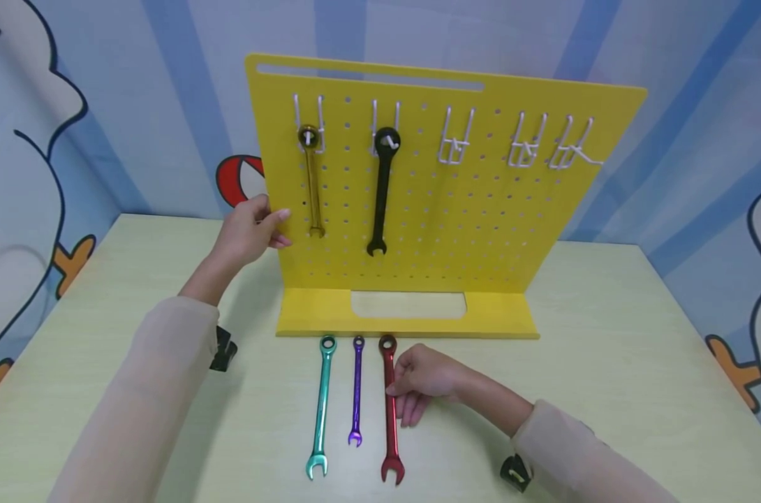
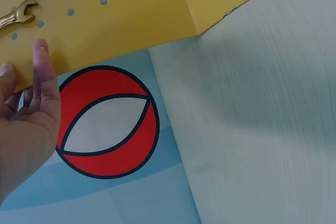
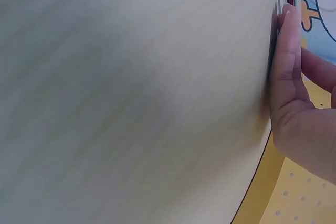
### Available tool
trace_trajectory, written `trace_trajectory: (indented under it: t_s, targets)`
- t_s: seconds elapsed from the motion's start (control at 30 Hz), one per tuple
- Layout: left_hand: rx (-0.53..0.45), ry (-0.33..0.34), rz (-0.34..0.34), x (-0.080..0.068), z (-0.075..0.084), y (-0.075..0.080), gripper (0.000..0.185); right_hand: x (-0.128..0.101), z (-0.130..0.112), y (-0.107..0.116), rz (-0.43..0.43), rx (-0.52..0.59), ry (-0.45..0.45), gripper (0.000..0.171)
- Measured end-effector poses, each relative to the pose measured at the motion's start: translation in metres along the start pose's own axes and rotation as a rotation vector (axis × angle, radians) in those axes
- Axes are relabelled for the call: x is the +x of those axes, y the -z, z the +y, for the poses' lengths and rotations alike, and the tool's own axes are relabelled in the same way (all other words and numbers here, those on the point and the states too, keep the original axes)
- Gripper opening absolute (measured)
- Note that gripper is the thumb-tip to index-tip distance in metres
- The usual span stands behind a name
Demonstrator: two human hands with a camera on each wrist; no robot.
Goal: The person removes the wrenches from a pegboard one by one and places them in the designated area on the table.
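The left hand (image 1: 245, 230) grips the left edge of a yellow pegboard (image 1: 456, 209), thumb in front and other fingers partly hidden behind it. A red combination wrench (image 1: 390, 412) lies on the table, and the right hand (image 1: 427, 381) pinches its shaft from the right side. To its left lie a purple wrench (image 1: 357, 391) and a green wrench (image 1: 322, 405), open ends toward the viewer. On the board hang a gold wrench (image 1: 313, 185) and a larger black wrench (image 1: 382, 192) by their ring ends. The left wrist view shows the gold wrench's open end (image 2: 23, 13) near the fingers.
Several white wire hooks run along the board's upper part; those on the right, such as the middle hook (image 1: 454, 150), bear no wrench. The board's yellow base (image 1: 318, 311) stands on the pale table (image 1: 607, 335). Behind is a blue cartoon-printed backdrop (image 1: 418, 35).
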State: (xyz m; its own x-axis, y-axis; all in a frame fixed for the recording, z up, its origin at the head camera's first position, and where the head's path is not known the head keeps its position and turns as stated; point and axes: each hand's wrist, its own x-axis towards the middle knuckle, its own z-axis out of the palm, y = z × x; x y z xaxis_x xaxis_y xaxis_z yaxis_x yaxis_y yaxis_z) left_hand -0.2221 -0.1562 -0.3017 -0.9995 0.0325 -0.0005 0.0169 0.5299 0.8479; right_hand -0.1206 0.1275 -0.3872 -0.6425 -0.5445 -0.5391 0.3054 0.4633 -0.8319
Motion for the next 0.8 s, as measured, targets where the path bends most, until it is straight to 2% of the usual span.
trace_trajectory:
  t_s: [0.8]
  targets:
    - [-0.003,0.012,-0.002,-0.0004,0.0018,0.0002,0.028,0.0012,0.0017,0.0003,-0.016,0.03,0.018,0.005]
